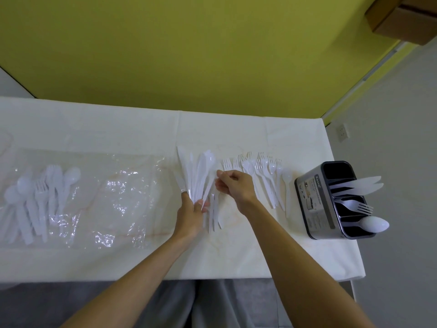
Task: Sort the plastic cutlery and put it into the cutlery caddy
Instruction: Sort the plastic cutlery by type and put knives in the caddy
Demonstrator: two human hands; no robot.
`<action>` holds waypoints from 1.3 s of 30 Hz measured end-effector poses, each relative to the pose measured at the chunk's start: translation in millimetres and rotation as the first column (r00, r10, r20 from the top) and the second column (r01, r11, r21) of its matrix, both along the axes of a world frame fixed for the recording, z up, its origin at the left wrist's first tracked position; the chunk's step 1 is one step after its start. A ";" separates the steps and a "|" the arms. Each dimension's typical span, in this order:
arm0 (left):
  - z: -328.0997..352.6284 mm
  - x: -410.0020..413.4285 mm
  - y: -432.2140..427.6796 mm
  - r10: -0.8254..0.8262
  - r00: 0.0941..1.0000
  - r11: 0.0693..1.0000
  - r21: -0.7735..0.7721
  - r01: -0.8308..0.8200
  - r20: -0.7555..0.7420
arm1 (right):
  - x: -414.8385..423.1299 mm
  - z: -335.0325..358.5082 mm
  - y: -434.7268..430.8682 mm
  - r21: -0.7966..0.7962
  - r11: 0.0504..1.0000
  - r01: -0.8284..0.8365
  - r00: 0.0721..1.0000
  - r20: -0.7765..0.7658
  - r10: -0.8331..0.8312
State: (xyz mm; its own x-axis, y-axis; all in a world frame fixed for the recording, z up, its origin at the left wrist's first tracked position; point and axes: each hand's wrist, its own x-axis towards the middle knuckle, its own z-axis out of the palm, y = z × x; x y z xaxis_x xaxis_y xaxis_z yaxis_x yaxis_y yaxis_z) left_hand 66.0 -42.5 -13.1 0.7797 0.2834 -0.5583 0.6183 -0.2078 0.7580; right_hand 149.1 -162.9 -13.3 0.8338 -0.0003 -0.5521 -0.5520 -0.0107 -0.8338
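Gripping knives (203, 167), left hand (191, 213), right hand (236, 188) pinching

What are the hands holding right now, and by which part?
The left hand grips a fan of knives by their handles; the right hand pinches one knife near its middle.

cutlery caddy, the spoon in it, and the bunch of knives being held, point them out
cutlery caddy (307, 200): head view, on its labelled grey side wall
spoon (376, 224): head view, on its bowl, sticking out of the nearest compartment
bunch of knives (199, 171): head view, on the fanned blades
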 end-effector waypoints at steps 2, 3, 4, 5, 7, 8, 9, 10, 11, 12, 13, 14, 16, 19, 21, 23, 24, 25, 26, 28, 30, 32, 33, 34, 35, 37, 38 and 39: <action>2.1 -0.4 3.5 0.047 0.999 0.999 0.003 -0.047 0.007 | -2.1 -4.9 1.2 -0.208 0.977 -0.042 0.999 0.008 0.044; 3.0 -0.9 5.6 0.064 0.998 0.998 0.008 -0.064 0.014 | -3.3 -8.8 2.3 -0.338 0.936 -0.096 0.995 0.007 0.104; 4.1 -2.0 7.6 0.068 0.998 0.998 0.013 -0.068 0.018 | -4.8 -13.0 4.1 -0.447 0.881 -0.155 0.986 -0.009 0.169; 4.8 -3.0 9.5 0.073 0.997 0.997 0.015 -0.073 0.021 | -6.1 -16.0 6.3 -0.525 0.824 -0.212 0.973 -0.036 0.227; 4.4 -4.1 12.7 0.087 0.996 0.996 0.017 -0.088 0.030 | -8.0 -18.0 10.8 -0.593 0.754 -0.283 0.952 -0.079 0.295; 3.4 -4.2 14.0 0.090 0.995 0.996 0.018 -0.091 0.032 | -8.3 -19.2 11.6 -0.597 0.747 -0.292 0.950 -0.088 0.300; 2.5 -4.0 14.9 0.089 0.995 0.996 0.021 -0.090 0.034 | -8.0 -19.8 11.3 -0.586 0.757 -0.289 0.952 -0.096 0.289; 2.0 -3.8 15.8 0.083 0.996 0.996 0.023 -0.084 0.032 | -7.9 -19.9 10.1 -0.565 0.777 -0.278 0.958 -0.104 0.267; 2.0 -3.6 15.9 0.074 0.997 0.997 0.025 -0.075 0.028 | -8.0 -19.2 7.9 -0.537 0.803 -0.260 0.965 -0.112 0.237; 1.8 -3.6 16.2 0.065 0.998 0.998 0.026 -0.065 0.025 | -8.1 -17.7 4.9 -0.509 0.827 -0.238 0.971 -0.117 0.207; 2.3 -3.3 16.1 0.059 0.998 0.998 0.026 -0.059 0.023 | -7.8 -16.5 1.6 -0.479 0.852 -0.212 0.977 -0.116 0.178; 2.8 -3.0 15.7 0.051 0.998 0.998 0.026 -0.052 0.021 | -7.5 -15.3 -2.4 -0.453 0.871 -0.188 0.982 -0.116 0.151; 4.3 -1.9 14.8 0.030 0.999 0.999 0.024 -0.031 0.023 | -7.5 -11.9 -12.2 -0.406 0.902 -0.144 0.987 -0.120 0.104; 7.4 0.7 10.0 -0.004 0.999 1.000 -0.001 0.004 0.041 | -8.9 -5.1 -27.9 -0.283 0.957 -0.057 0.993 -0.119 0.024; 9.5 3.5 4.8 -0.027 0.998 0.999 -0.026 0.028 0.059 | -9.2 3.6 -38.6 -0.203 0.979 0.009 0.995 -0.091 -0.028; 14.7 8.4 -7.5 -0.061 0.995 0.995 -0.068 0.067 0.083 | -9.4 21.5 -57.1 -0.214 0.973 0.083 0.997 0.015 -0.082; 16.4 10.5 -11.8 -0.071 0.994 0.993 -0.084 0.078 0.088 | -8.2 30.0 -64.5 -0.222 0.968 0.116 0.992 0.083 -0.100; 18.7 13.1 -17.8 -0.091 0.991 0.990 -0.096 0.100 0.094 | -6.6 40.4 -74.1 -0.237 0.959 0.155 0.980 0.157 -0.120; 23.0 17.8 -29.4 -0.127 0.986 0.985 -0.103 0.138 0.106 | -5.5 53.5 -89.9 -0.252 0.944 0.212 0.958 0.244 -0.150; 30.2 25.0 -47.1 -0.189 0.973 0.972 -0.114 0.205 0.136 | -2.6 76.9 -115.9 -0.274 0.897 0.346 0.892 0.392 -0.224; 39.6 33.3 -70.0 -0.267 0.947 0.948 -0.132 0.291 0.177 | -1.0 100.9 -148.5 -0.303 0.807 0.507 0.796 0.524 -0.303; 50.1 40.2 -91.4 -0.334 0.918 0.919 -0.142 0.368 0.215 | 0.2 116.2 -180.5 -0.385 0.667 0.638 0.706 0.637 -0.309; 54.6 43.1 -100.9 -0.361 0.903 0.906 -0.141 0.398 0.231 | 0.9 120.0 -195.1 -0.404 0.602 0.689 0.665 0.682 -0.305; 58.8 46.0 -108.8 -0.382 0.891 0.896 -0.139 0.422 0.244 | 1.3 122.0 -206.2 -0.413 0.557 0.721 0.638 0.710 -0.299; 62.4 48.6 -115.9 -0.397 0.881 0.887 -0.139 0.440 0.257 | 1.3 121.3 -214.9 -0.425 0.528 0.735 0.627 0.723 -0.291; 69.3 54.0 -131.2 -0.423 0.863 0.872 -0.136 0.471 0.275 | 0.1 117.0 -226.0 -0.474 0.495 0.728 0.646 0.716 -0.264; 72.1 55.9 -136.7 -0.431 0.859 0.866 -0.140 0.480 0.278 | -0.7 113.1 -227.4 -0.507 0.489 0.710 0.670 0.701 -0.245; 74.7 58.0 -142.2 -0.439 0.854 0.860 -0.145 0.489 0.279 | -1.5 108.2 -228.9 -0.538 0.491 0.685 0.697 0.680 -0.227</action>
State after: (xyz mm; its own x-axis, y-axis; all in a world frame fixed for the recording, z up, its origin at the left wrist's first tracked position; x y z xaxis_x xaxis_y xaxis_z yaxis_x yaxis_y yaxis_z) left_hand 124.0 -184.7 61.6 0.9031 -0.2433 -0.3538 0.2930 -0.2531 0.9220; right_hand 147.6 -391.7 94.9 0.6977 -0.6540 0.2925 -0.2153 -0.5808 -0.7850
